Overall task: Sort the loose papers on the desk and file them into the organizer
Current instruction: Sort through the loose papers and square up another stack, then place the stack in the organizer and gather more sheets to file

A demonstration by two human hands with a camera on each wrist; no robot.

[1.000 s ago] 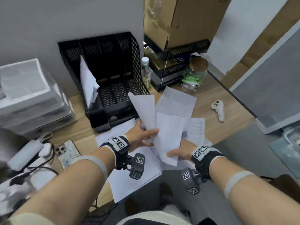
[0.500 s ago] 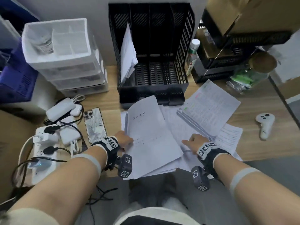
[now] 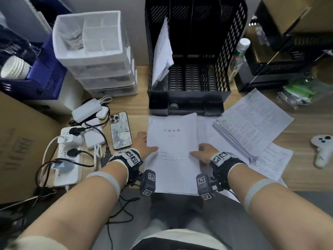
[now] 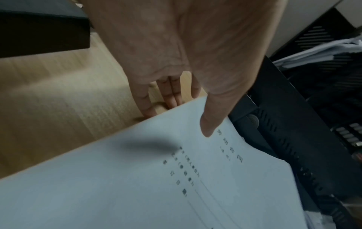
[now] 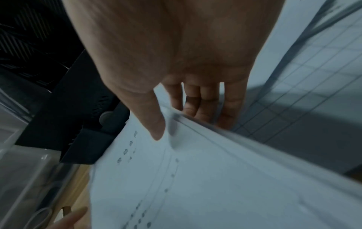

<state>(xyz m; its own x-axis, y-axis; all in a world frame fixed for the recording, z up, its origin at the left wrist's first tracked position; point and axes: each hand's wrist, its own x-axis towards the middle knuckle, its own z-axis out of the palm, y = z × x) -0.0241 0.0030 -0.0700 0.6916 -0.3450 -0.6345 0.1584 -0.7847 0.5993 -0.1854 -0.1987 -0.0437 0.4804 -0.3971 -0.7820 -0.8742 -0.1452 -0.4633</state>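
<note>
A stack of white papers (image 3: 173, 159) with a printed title page lies squared at the desk's front edge, just before the black mesh organizer (image 3: 232, 51). My left hand (image 3: 146, 143) holds the stack's left edge, thumb on top and fingers under it, as the left wrist view shows (image 4: 176, 117). My right hand (image 3: 200, 150) pinches the right edge the same way (image 5: 182, 122). Filed sheets (image 3: 162, 51) lean in the organizer's leftmost slot; its other slots hold nothing. A thick stack of printed tables (image 3: 252, 123) lies askew to the right, over more loose sheets (image 3: 275, 159).
A phone (image 3: 120, 130), chargers and a power strip (image 3: 66, 157) with cables lie to the left. A white drawer unit (image 3: 97, 51) stands at back left, a bottle (image 3: 239, 56) and a black rack at back right. A white controller (image 3: 322, 150) lies far right.
A second ago both hands held fanned sheets up in the air. The sheets came down onto the desk askew, and now lie squared straight with a hand on each side.
</note>
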